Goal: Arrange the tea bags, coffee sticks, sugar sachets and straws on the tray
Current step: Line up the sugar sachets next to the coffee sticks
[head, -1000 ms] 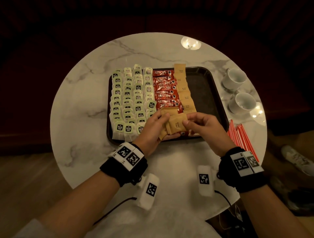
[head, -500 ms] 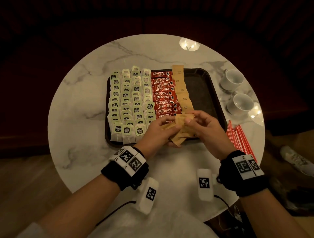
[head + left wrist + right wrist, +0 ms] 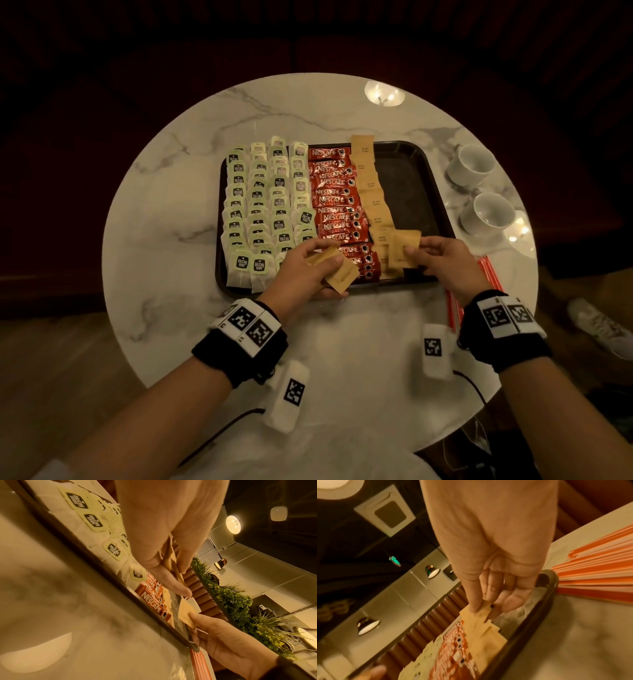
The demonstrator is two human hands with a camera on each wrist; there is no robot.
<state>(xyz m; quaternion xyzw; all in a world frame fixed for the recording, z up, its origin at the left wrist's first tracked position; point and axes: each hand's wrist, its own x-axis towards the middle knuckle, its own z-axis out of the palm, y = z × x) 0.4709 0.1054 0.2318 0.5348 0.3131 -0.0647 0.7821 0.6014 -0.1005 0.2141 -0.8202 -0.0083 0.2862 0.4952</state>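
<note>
while both hands work at the near edge of the tray (image 3: 421, 161), i log what sits on the round marble bench (image 3: 171, 212).

- tray: dark, rectangular, mid-bench; right-hand part bare.
- tea bags (image 3: 260, 205): green-tagged, overlapping columns filling the tray's left part.
- coffee sticks (image 3: 334, 202): red, one overlapping column just right of the tea bags.
- sugar sachets (image 3: 371, 192): brown paper, one overlapping column just right of the coffee sticks, top sachet overhanging the far rim.
- left hand (image 3: 305, 270): my thumb and fingers curled round a small stack of brown sachets (image 3: 337, 274), held over the tray's near rim.
- right hand (image 3: 442, 262): my thumb and fingertips pinch a single sachet (image 3: 406, 248) at its edge, at the near end of the sugar column; whether it touches the sachets below i cannot tell.
- straws (image 3: 486, 274): red-and-white bundle lying on the bench beside the tray's right near corner, partly under my right wrist.
- cups (image 3: 486, 212): two white ones on the bench, right of the tray.
</note>
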